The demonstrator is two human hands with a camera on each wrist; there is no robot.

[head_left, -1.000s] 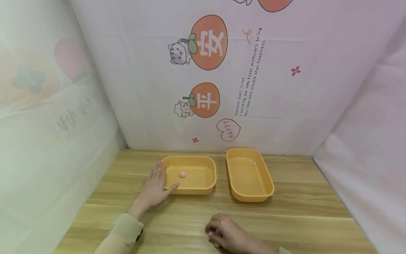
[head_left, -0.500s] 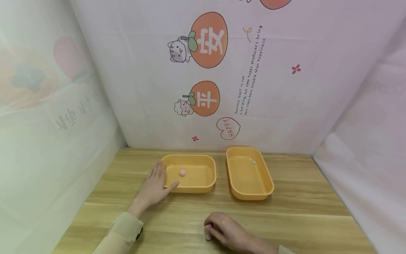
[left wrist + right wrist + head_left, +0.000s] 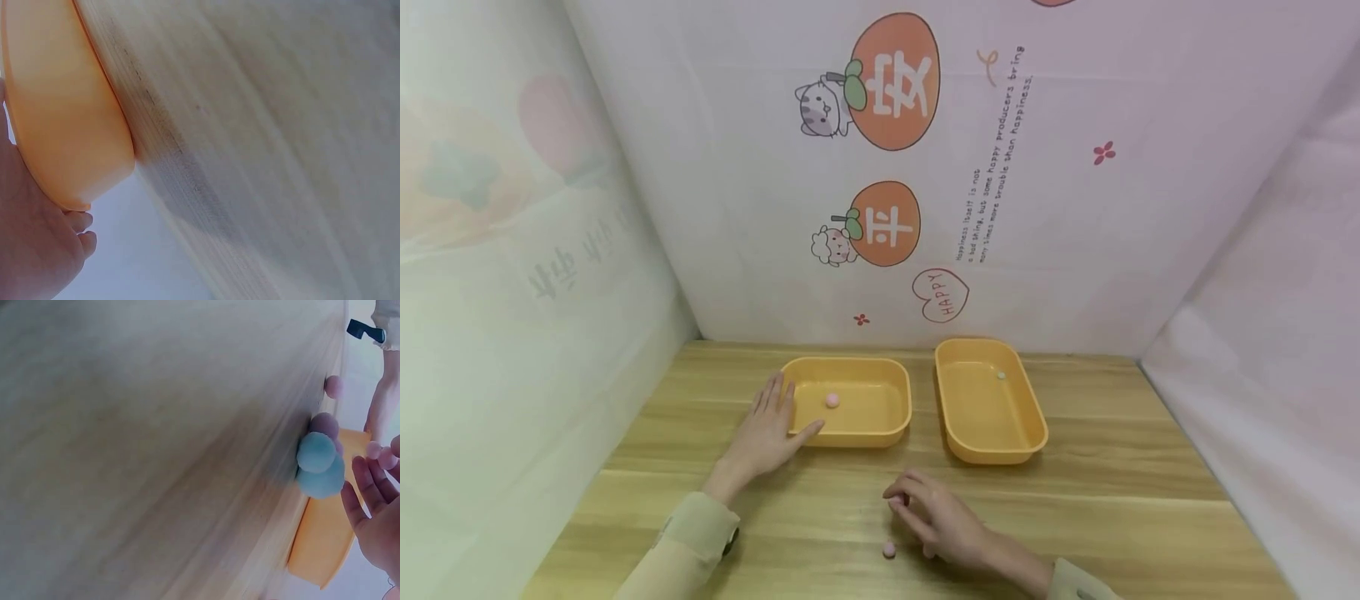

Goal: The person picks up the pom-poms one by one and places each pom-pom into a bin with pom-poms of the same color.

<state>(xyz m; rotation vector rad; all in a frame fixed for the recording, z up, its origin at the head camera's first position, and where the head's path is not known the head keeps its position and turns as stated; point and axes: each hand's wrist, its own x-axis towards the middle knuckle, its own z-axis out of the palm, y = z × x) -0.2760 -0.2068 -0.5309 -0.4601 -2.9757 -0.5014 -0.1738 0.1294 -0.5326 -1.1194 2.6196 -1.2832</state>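
Note:
My left hand [image 3: 763,433] rests with spread, nearly straight fingers over the left end of a yellow tray [image 3: 886,437], thumb along its near rim. Inside that tray lies a pink ball [image 3: 832,400]. Thumb and fingertips of my right hand [image 3: 945,518] pinch a small pink ball [image 3: 387,457] over the table; I cannot tell whether a second one is held with it. Another pink ball [image 3: 889,549] lies beside this hand on the wood. The right wrist view also shows light blue balls [image 3: 315,453] and a purple ball [image 3: 325,425], hidden by the hand in the head view.
A second yellow tray [image 3: 996,457] stands lengthwise to the right, with a tiny pale green ball [image 3: 1001,375] near its far end. Printed white cloth [image 3: 1037,308] hangs behind the wooden table [image 3: 1120,533] and along both sides.
My right hand has risen and moved slightly forward, its fingertips pinching a pink ball. A pink ball on the table now shows clearly beside it. My left hand stays on the tray.

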